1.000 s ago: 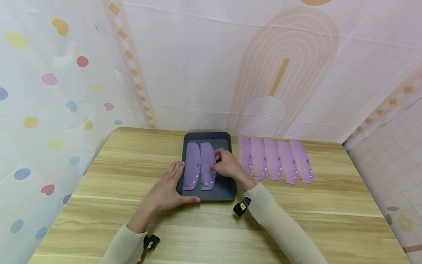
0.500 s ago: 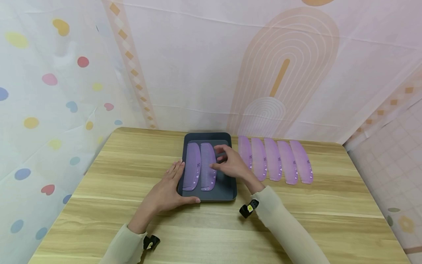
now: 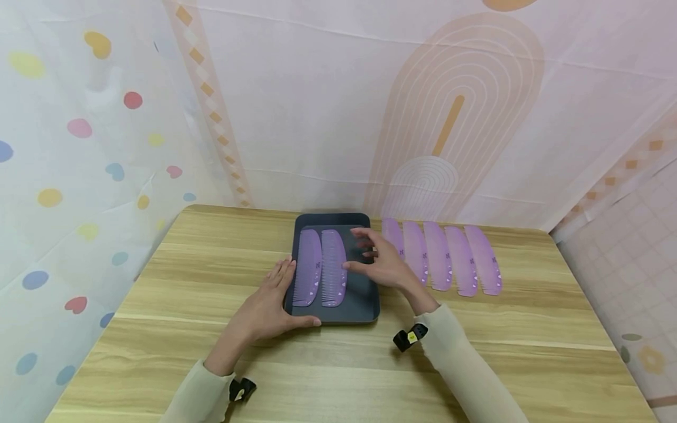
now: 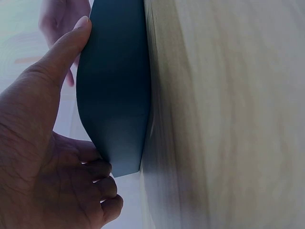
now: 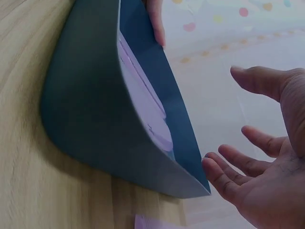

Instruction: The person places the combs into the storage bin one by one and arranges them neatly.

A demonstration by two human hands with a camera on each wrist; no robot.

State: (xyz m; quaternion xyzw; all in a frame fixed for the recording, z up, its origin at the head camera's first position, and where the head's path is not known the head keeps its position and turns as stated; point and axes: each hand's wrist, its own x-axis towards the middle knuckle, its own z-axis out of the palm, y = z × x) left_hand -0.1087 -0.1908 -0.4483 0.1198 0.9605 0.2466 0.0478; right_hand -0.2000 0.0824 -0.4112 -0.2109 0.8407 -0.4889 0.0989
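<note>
Head view, R hand point(image 3: 390, 265): empty, loose
L hand point(image 3: 267, 308): spread, bracing matte dark-grey rectangular tray point(image 3: 359, 305)
Curved purple plastic-looking combs point(image 3: 310, 267): keep teeth left imo

The combs point(image 3: 308, 267) look like smooth plastic, the tray point(image 3: 361, 305) matt, the tabletop point(image 3: 550, 317) wood, the backdrop point(image 3: 296, 106) cloth.

1. Head view: your right hand point(image 3: 385, 261) hides the lower part of the row's leftmost lilac, curved-back comb point(image 3: 392, 238) and some of the dark-grey rectangular tray point(image 3: 346, 318).
2. Dark marks point(image 3: 448, 255) on the combs: too small for you to read.
3. Your cream fabric sleeves point(image 3: 198, 395) run off the bottom.
4. Left wrist view: tray cut at top, your left hand point(image 4: 47, 143) at left.
</note>
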